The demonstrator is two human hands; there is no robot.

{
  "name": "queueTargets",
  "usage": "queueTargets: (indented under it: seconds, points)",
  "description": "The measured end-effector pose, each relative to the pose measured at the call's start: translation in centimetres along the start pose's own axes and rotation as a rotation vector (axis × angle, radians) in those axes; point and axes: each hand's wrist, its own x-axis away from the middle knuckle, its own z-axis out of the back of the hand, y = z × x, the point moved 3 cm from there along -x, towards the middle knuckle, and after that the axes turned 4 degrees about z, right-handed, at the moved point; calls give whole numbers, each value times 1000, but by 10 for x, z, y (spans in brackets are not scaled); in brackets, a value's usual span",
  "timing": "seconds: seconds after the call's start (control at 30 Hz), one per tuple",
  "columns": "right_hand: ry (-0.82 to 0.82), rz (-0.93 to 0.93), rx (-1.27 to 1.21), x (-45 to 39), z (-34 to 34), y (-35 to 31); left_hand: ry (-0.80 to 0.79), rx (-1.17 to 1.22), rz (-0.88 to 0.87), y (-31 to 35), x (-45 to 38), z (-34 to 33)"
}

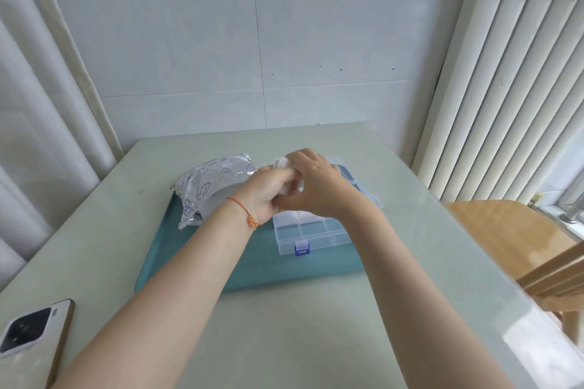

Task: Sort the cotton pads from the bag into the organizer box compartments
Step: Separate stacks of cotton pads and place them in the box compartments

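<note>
A clear plastic organizer box (pixel 313 232) with a blue latch lies open on a teal mat (pixel 252 265); its lid leans back behind my hands. Left of it lies a silver printed bag (pixel 205 181), its mouth facing the box. Both hands meet above the box's far compartments. My left hand (pixel 268 193) and my right hand (pixel 316 186) together grip a stack of white cotton pads (pixel 282 163), whose top edge sticks out above the fingers. The near compartments look bare; those under my hands are hidden.
A phone (pixel 30 343) lies face down at the table's near left corner. A wooden chair (pixel 521 249) stands at the right edge. A tiled wall and curtains close off the back and sides.
</note>
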Motion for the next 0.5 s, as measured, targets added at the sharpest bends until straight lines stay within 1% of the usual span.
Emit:
queueTargets:
  seconds: [0.07, 0.1, 0.17, 0.23, 0.27, 0.4, 0.47, 0.5]
  points:
    - [-22, -18, -57, 2, 6, 3, 23, 32, -51, 1, -3, -2]
    - [-38, -54, -146, 4, 10, 6, 39, 16, -62, 2, -5, -2]
    - [-92, -143, -414, 8, 17, 16, 29, -41, -64, 2, -4, -3]
    - [-130, -203, -691, 11, 22, 28, -51, -106, -83, 3, -3, -7]
    - [-131, -220, -767, 11, 23, 33, -95, -139, -91, 3, -3, -9]
    - [-71, -264, -748, 8, 22, 43, -214, -232, -96, 1, -10, -21]
    - [-18, -270, -825, 5, 24, 46, -259, -254, -100, 0, -12, -27]
    - [7, -276, -861, 4, 25, 48, -255, -266, -98, 0, -13, -28]
